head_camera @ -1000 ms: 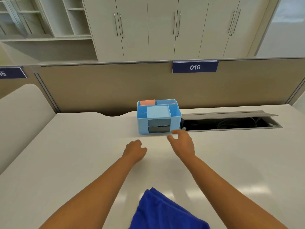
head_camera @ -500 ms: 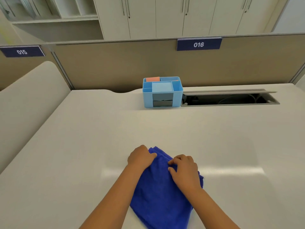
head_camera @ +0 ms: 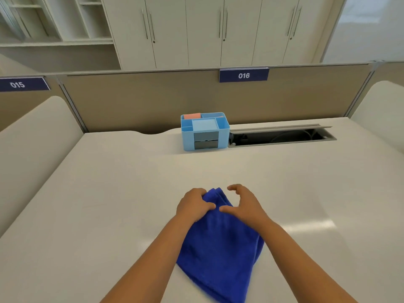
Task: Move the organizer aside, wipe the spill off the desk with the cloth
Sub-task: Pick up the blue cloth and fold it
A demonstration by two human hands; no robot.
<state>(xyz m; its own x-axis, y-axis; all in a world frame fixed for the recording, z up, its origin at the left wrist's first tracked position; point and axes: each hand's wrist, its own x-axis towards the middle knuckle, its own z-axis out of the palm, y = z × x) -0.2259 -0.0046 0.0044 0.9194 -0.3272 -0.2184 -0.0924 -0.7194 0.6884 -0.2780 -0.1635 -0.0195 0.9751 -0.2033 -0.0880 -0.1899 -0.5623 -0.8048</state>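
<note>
Gripping the cloth point(head_camera: 218, 241), left hand point(head_camera: 193, 207); right hand point(head_camera: 244, 206) (fingers spread) rests on it.

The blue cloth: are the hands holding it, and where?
The left hand grips the blue cloth at its far left corner. The right hand rests on it, fingers spread, gripping nothing.
</note>
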